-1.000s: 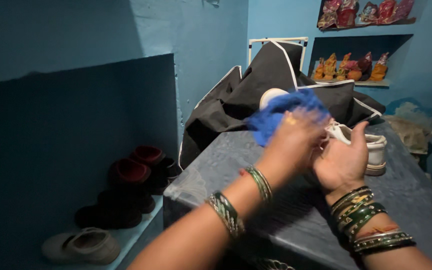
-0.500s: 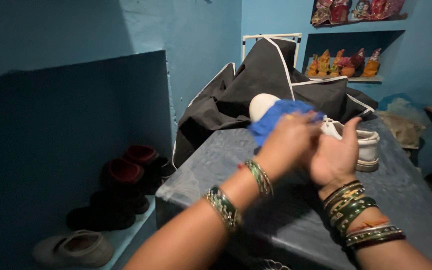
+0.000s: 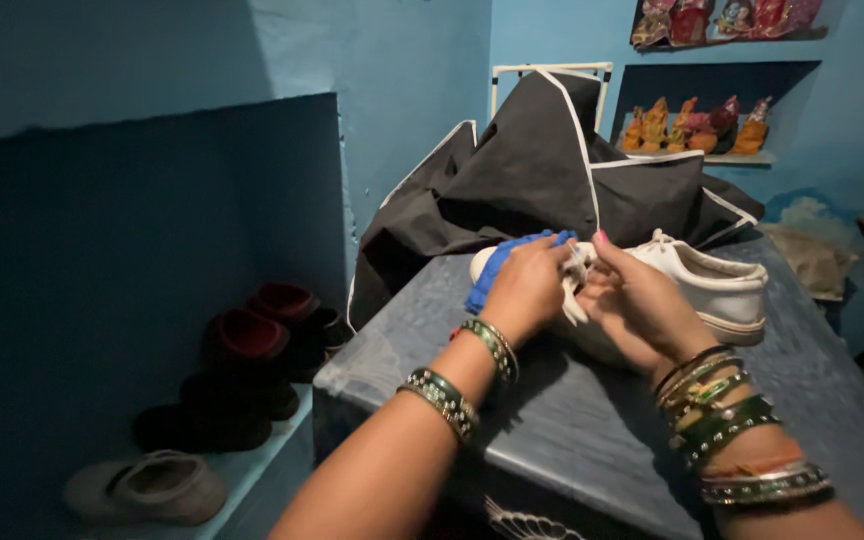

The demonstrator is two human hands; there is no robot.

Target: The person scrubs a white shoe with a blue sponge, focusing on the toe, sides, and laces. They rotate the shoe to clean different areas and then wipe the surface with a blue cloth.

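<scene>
White canvas-like shoe (image 3: 697, 285) lies on the grey table (image 3: 592, 440), far of centre. It looks light, with a stiff sole and soft upper. Left hand (image 3: 525, 290) clutches a blue cloth (image 3: 497, 268) against the toe; right hand (image 3: 637, 300) pinches the limp laces (image 3: 574, 285).

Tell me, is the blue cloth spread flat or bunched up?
Bunched up: the blue cloth is crumpled under the left hand, against the white shoe.
</scene>
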